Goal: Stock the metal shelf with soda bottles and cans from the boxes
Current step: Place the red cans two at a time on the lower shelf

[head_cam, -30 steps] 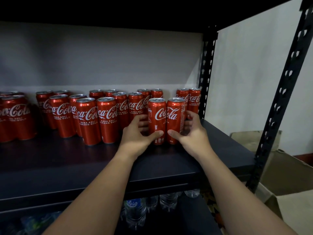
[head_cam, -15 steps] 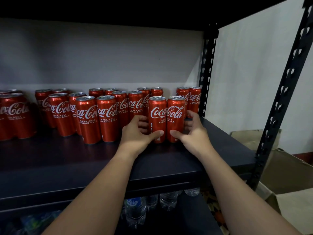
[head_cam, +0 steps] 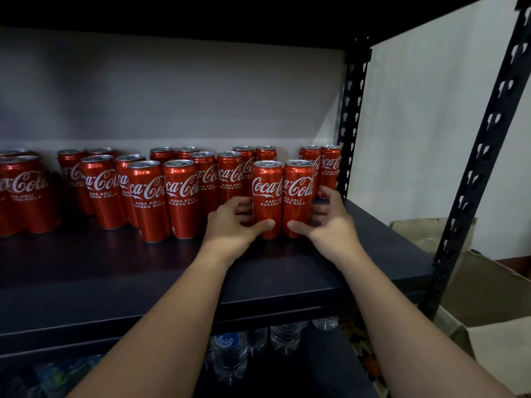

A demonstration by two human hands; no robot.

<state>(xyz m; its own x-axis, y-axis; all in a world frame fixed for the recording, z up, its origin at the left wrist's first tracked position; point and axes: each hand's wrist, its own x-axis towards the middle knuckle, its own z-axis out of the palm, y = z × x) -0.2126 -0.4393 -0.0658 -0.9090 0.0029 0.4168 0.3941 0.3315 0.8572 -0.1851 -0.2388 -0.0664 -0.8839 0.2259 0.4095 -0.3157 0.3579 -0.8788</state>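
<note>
1. My left hand (head_cam: 230, 222) gripped the left front can (head_cam: 267, 196), thumb across its lower front and fingers curled round its left side.
2. My right hand (head_cam: 327, 216) gripped the right front can (head_cam: 297, 196) the same way, thumb on the lower front, fingers wrapped round its right side.
3. Both cans stood upright on the shelf board (head_cam: 287, 271), touching side by side, logos facing me, toward the right end of the board.
4. Behind and to the left stood the other red cans (head_cam: 166, 196), upright in loose rows reaching back to the wall; two more (head_cam: 321, 165) stood at the back right, just beside the rear post (head_cam: 352, 124).
5. The front post (head_cam: 482, 156) rose at the right edge of my view.
6. On the level below I saw clear water bottles (head_cam: 230, 354), partly hidden by the board.
7. Open cardboard boxes (head_cam: 488, 297) sat on the floor to the right of the shelf.
</note>
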